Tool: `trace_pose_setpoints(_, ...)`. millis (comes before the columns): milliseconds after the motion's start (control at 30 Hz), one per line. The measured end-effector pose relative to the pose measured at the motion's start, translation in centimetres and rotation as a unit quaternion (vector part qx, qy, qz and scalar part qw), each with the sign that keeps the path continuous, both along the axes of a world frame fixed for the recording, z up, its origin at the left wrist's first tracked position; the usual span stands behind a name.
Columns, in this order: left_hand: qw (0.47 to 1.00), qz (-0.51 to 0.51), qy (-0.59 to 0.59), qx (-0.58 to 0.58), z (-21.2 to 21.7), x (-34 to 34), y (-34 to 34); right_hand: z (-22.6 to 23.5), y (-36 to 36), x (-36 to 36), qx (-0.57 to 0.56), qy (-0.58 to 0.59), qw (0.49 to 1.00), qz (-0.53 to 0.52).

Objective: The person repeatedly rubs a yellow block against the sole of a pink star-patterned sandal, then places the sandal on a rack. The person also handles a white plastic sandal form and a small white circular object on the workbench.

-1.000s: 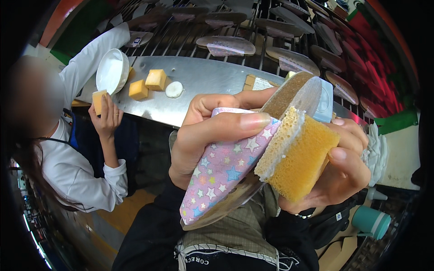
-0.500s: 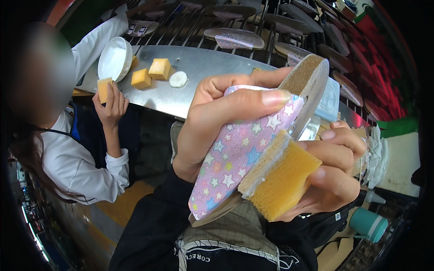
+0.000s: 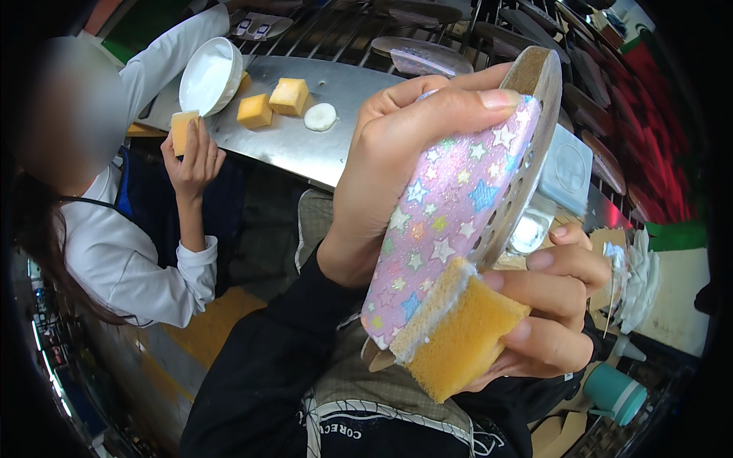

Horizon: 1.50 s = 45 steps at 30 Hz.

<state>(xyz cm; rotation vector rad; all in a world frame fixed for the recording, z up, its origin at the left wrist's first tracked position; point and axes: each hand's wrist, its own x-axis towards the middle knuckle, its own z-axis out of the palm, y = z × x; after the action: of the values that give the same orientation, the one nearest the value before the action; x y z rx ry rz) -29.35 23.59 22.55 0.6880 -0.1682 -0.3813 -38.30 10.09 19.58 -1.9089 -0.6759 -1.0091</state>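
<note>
- The metal table (image 3: 305, 153) spans the view's upper left.
- A co-worker (image 3: 137, 259) in white is by the table's left end.
- The left hand (image 3: 416, 145) pinches a tilted grey-brown sole (image 3: 550, 99) with a star-patterned pink sheet (image 3: 450, 221), raised before the table's near edge.
- The right hand (image 3: 550, 298), fingers curled, grips a yellow sponge (image 3: 466, 343) at the sheet's lower end.
- A white bowl (image 3: 210, 76) sits near the table's left end.
- Two yellow blocks (image 3: 254, 112) lie right of it.
- A white disc (image 3: 320, 117) lies between the table's far and near edges.
</note>
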Motion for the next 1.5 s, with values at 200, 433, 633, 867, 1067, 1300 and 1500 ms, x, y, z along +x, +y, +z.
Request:
trace_pose_setpoints(200, 0.999, 0.02, 0.035, 0.018, -0.3, 0.8, -0.2, -0.5, 0.6, -0.6, 0.009, -0.006, 1.0, -0.011)
trace_pose_setpoints(433, 0.997, 0.06, 0.05, -0.014, -0.8, 1.8, 0.0, -0.8, 0.2, -0.5, 0.007, 0.005, 0.994, 0.109)
trace_pose_setpoints(633, 0.997, 0.069, 0.027, -0.021, -1.2, 2.5, 1.1, -0.2, -0.2, 0.8, -0.026, 0.024, 0.999, 0.01)
trace_pose_setpoints(867, 0.993, 0.107, -0.002, -0.042, -2.2, 3.2, 2.2, -0.5, -0.8, 0.9, -0.003, 0.086, 0.996, 0.037)
trace_pose_setpoints(1067, 0.984, 0.159, -0.048, -0.065, -2.7, 4.1, 3.8, -4.6, 1.4, 1.9, 0.099, 0.031, 0.994, -0.028)
trace_pose_setpoints(1300, 0.966, 0.217, -0.102, -0.092, -3.4, 4.6, 5.6, -5.8, 2.9, 0.0, 0.108, -0.004, 0.994, -0.027)
trace_pose_setpoints(1500, 0.958, 0.238, -0.124, -0.101, -3.3, 4.7, 6.9, -4.8, 3.3, -0.2, 0.209, 0.015, 0.978, 0.008)
